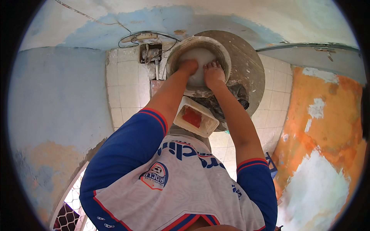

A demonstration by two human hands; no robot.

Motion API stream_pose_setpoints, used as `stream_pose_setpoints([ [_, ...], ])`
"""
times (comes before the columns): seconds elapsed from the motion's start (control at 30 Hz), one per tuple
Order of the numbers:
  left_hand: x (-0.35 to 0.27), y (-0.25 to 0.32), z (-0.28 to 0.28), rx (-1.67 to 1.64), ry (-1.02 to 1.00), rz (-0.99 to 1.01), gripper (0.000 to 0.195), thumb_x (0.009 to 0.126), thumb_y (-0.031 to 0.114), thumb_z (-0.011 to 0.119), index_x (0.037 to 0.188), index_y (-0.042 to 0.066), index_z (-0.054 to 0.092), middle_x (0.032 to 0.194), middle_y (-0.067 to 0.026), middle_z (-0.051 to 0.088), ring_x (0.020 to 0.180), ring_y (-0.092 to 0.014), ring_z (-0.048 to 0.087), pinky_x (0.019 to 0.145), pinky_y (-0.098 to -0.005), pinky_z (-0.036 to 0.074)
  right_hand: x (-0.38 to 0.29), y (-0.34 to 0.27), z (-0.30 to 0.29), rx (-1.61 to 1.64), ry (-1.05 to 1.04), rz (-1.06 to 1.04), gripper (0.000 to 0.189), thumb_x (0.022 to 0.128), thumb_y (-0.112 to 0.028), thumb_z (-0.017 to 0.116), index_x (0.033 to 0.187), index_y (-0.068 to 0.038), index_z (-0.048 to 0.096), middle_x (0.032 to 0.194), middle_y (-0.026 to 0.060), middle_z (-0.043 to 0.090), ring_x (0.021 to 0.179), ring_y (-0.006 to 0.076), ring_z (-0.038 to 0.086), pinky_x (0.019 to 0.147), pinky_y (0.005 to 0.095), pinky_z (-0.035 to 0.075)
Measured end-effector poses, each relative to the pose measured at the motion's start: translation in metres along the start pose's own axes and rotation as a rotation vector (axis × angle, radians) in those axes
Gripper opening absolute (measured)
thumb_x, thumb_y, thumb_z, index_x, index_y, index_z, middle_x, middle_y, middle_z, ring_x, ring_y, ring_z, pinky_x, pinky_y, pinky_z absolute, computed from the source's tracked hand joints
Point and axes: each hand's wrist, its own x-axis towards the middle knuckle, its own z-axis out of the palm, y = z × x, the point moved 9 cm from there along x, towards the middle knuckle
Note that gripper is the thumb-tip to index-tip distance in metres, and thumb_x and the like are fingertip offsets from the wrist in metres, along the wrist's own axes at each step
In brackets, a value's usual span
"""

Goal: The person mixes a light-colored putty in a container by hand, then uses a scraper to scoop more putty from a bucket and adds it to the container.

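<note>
Both arms reach forward into a round bucket (228,62) whose wall is smeared with dried plaster. Whitish, cloudy liquid or wet mix (199,53) fills its lower part. My left hand (189,67) is bent down at the left inside of the bucket, its fingers hidden. My right hand (214,71) rests at the right inside, fingers a little spread over the pale mix; whether it grips anything below cannot be seen. Nearer my body, between the forearms, a dirty off-white plastic tub (208,127) stands tilted, with a red patch (192,117) at its bottom.
The bucket stands on a round, stained table top (251,63), with a crumpled black plastic bag (238,93) beside it. An open wall box with pipes (151,53) and loose black cable (130,35) lie beyond on the left. A blue object (271,165) is at the right.
</note>
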Motion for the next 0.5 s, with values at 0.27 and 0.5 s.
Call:
stream_pose_setpoints([
  [0.27, 0.010, -0.010, 0.005, 0.001, 0.020, -0.001, 0.023, 0.089, 0.011, 0.058, 0.102, 0.003, 0.075, 0.114, -0.0212, 0.071, 0.103, -0.039, 0.070, 0.090, -0.0482, 0.055, 0.010, -0.008, 0.009, -0.035, -0.120, -0.007, 0.039, 0.102, -0.017, 0.042, 0.136, -0.009, 0.059, 0.143, 0.0123, 0.057, 0.138, 0.0279, 0.048, 0.122, 0.0436, 0.027],
  [0.5, -0.001, -0.005, -0.008, -0.135, 0.043, -0.052, 0.026, 0.095, 0.014, 0.052, 0.113, 0.004, 0.068, 0.120, -0.0223, 0.068, 0.111, -0.040, 0.066, 0.095, -0.0496, 0.052, 0.020, -0.001, 0.036, 0.033, -0.085, 0.040, 0.045, 0.104, -0.016, 0.034, 0.146, -0.011, 0.051, 0.148, 0.0113, 0.054, 0.138, 0.0267, 0.051, 0.124, 0.0433, 0.025],
])
